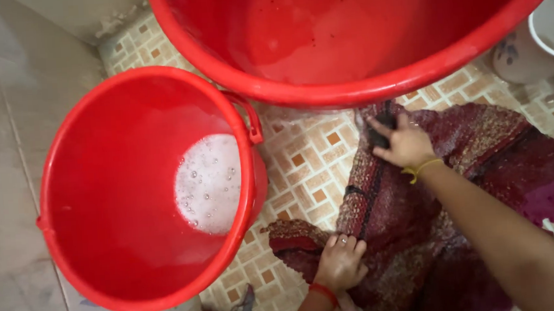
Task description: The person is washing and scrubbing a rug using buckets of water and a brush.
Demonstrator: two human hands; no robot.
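Kneeling over the wet floor (310, 166), you have both hands on a dark red woven cloth (422, 230) that lies bunched across the patterned tiles. Your right hand (404, 144) presses down on its upper edge, fingers closed around a small dark object (378, 133) that is mostly covered; you cannot tell what it is. Your left hand (341, 263) is clenched in a fist on the cloth's lower left fold, a ring on one finger and a red band at the wrist. A yellow thread circles your right wrist.

Much is cut off. The large red tub (363, 92) at the top runs past the frame, so only its near rim and part of its wet inside show. A white vessel (540, 50) at the upper right is clipped by the edge, and the cloth's right side, with a pink patch, runs out of view too. Your right forearm covers part of the cloth. A scrap of something grey at the bottom edge is too small to identify.

To the left stands a red bucket (100, 205) with a handle mount on its rim and a patch of white foam (208, 182) at its bottom. The floor under the cloth is cream tile with orange squares; beyond the bucket it turns to plain grey tile, meeting a pale wall at the top left.
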